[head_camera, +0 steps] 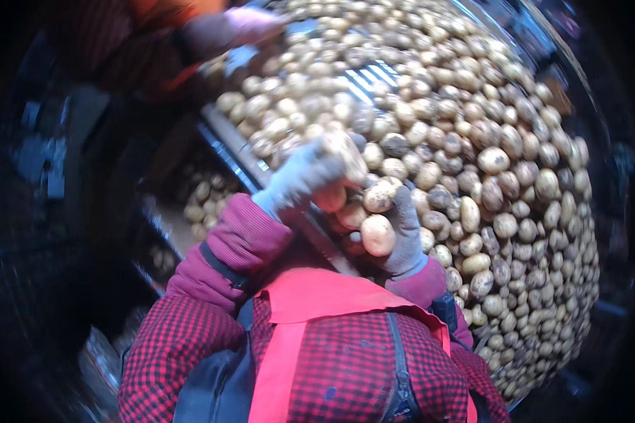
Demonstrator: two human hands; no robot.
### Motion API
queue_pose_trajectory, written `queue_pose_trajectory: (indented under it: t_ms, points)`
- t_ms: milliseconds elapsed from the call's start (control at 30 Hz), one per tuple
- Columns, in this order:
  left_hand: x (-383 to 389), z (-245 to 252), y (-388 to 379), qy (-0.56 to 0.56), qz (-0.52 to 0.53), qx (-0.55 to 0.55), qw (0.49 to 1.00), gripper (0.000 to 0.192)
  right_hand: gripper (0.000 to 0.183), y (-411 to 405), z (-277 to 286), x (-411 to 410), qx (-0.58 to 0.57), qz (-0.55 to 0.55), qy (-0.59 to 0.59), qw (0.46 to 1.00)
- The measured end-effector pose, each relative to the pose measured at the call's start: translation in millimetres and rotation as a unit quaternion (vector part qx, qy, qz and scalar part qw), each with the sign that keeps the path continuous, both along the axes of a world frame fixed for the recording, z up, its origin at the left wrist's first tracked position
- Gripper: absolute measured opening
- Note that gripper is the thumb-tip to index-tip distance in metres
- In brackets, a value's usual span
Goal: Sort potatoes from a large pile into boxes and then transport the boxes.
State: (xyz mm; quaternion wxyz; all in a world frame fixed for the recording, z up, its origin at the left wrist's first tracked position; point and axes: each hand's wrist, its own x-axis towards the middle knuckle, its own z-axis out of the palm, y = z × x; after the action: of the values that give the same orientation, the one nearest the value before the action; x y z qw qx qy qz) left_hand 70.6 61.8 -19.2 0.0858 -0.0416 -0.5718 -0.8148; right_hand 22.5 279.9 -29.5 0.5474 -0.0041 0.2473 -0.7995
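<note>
Many potatoes [471,211], some with dark patches, lie heaped before me on a sorting table with a metal edge [233,143]. My left hand [307,172], in a grey glove, is blurred and closed around a pale potato [344,153] above the near edge of the heap. To its right, my right hand [405,238], also gloved, is curled with its palm facing left. Against its palm and fingers rest a large pale potato [378,235] and a dark-spotted one [379,196].
A co-worker's gloved hand [254,24] reaches over the heap at the upper left. Below the metal edge, more potatoes [203,206] lie in a lower container. A slatted, shiny patch [370,79] shows among the potatoes. A plastic bag [100,359] is at the lower left.
</note>
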Motion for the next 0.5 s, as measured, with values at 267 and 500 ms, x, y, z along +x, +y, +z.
queue_pose_trajectory:
  t_ms: [267, 500]
  points:
    - [142.3, 11.0, -1.4, -0.149, 0.128, 0.156, 0.968, 0.068, 0.047, -48.2, 25.0, 64.0, 0.045, 0.154, 0.050, 0.986]
    - [224.1, -31.0, -8.6, -0.146, 0.250, 0.164, 0.943, 0.066, 0.037, -101.1, 18.4, 104.5, 0.118, 0.283, 0.088, 0.948]
